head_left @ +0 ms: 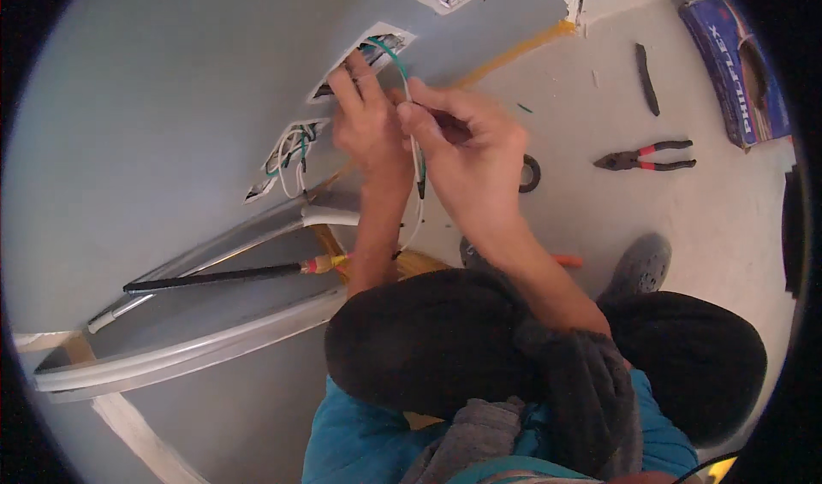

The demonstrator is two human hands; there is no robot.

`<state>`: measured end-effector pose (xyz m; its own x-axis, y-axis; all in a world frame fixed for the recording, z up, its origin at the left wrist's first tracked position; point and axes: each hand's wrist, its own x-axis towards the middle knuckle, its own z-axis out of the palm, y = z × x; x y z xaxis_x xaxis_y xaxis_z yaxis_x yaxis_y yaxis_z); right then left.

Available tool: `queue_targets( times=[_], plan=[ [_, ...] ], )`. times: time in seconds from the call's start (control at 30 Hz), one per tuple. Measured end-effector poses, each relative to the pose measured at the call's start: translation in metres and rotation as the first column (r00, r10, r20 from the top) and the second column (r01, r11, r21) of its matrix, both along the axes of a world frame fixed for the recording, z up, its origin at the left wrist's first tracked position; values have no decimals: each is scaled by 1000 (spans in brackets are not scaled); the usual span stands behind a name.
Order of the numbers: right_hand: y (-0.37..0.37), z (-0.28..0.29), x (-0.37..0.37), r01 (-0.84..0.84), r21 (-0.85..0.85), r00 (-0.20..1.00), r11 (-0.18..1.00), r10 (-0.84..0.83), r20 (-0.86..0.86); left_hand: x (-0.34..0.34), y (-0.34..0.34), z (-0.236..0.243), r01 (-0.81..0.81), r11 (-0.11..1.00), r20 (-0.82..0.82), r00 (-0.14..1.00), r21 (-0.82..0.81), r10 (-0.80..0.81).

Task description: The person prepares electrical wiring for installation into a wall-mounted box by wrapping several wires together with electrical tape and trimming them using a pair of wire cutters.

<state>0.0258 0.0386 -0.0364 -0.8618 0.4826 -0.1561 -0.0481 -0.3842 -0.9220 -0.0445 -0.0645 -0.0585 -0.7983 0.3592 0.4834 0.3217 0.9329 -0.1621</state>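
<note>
My left hand (364, 116) reaches up to a rectangular opening in the grey wall, the wall box (394, 37). Two of its fingers stretch into the opening, their tips partly hidden; the thumb is out of sight. Just right of it, my right hand (467, 133) is closed in a pinch on thin wires. A green wire (390, 53) arches out of the box into this pinch. Below the fingers hangs a white wire (419, 214) with a dark taped joint (420, 190).
A lower wall box (295, 154) holds looped white and green wires. Metal channels (197, 343) lean at left beside a black rod (214, 277). On the floor lie pliers (646, 156), a dark strip (646, 80), a black tape roll (531, 174) and a blue carton (728, 73).
</note>
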Motion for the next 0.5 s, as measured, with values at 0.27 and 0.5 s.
queue_targets(
  times=[0.27,0.5],
  plan=[
    [6,-12,-30,-43,137,998,990,36,51,-6,-4,-8,-125,992,56,990,-12,126],
    [-8,-18,-42,39,144,999,989,-43,23,2,-30,12,170,984,23,985,52,-171]
  ],
)
